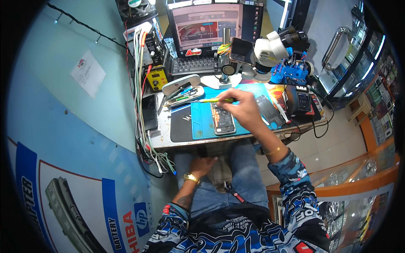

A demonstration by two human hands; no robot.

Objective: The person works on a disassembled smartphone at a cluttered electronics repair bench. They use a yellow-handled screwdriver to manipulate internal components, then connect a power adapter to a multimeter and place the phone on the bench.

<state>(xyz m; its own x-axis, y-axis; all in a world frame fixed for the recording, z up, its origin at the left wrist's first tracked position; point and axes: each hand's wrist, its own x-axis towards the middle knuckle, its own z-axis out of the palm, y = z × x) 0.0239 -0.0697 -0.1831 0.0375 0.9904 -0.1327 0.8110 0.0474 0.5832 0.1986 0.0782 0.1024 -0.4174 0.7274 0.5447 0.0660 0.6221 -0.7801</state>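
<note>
My right hand [240, 107] is closed around a slim yellow-green, pen-like tool [208, 100], its tip pointing left; its exact kind is too small to make out. Just below this hand, an opened smartphone [223, 121] lies on the blue work mat [198, 122] with its inner parts exposed. The tool's tip is near an open case [185, 98] of pens and slim tools. Down on my left thigh rests my left hand [203, 165], its fingers stretched out and nothing seen in them.
A microscope [270, 52] rises behind the mat, with a laptop [194, 65] at its left. A dark phone [149, 113] lies at the left edge near hanging cables [139, 84]. On the right are a dark flat panel [270, 110] and a black device [303, 101].
</note>
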